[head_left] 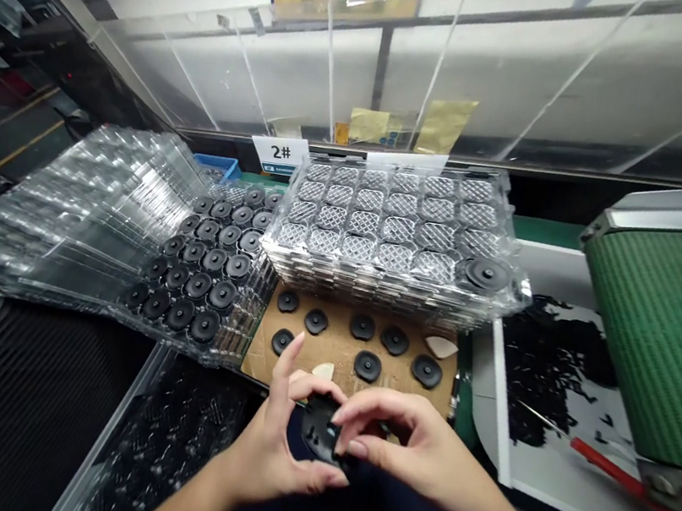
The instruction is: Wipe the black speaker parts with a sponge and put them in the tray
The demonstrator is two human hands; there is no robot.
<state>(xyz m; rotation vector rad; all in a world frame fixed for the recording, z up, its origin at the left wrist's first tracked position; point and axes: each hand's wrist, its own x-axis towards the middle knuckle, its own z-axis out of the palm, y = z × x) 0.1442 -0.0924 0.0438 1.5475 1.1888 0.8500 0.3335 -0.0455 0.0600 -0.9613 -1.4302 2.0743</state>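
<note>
Left hand (277, 447) and right hand (409, 437) are held together, clamped on a black rubber disc (319, 427), which is gripped tilted midway between them, just short of a cardboard sheet (327, 347) laid with more discs (367, 366).

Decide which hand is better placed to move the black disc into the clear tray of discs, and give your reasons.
Left, probably. The left hand is on the tray's side of the black disc, closer to the clear tray, while the right hand holds the disc from the side farther away.
</note>
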